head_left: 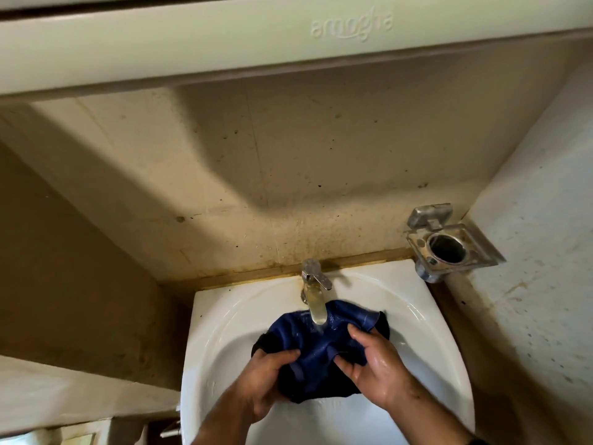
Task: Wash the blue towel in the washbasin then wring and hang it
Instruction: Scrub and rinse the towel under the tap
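A dark blue towel (316, 345) is bunched up, wet, over the bowl of the white washbasin (224, 316). My left hand (266, 377) grips its lower left part. Its right side is pinched by my wet right hand (375, 367). Directly above the towel's middle, the chrome tap (313, 290) sticks out from the basin's back edge, and water runs from its spout onto the cloth. The towel's underside is dark and partly hidden by both hands.
A metal wall-mounted holder (449, 245) with a round hole sits at the basin's back right corner. Stained beige wall rises behind the tap, and a pale green cabinet (224, 36) overhangs at the top. A white speckled wall (539, 252) closes the right side.
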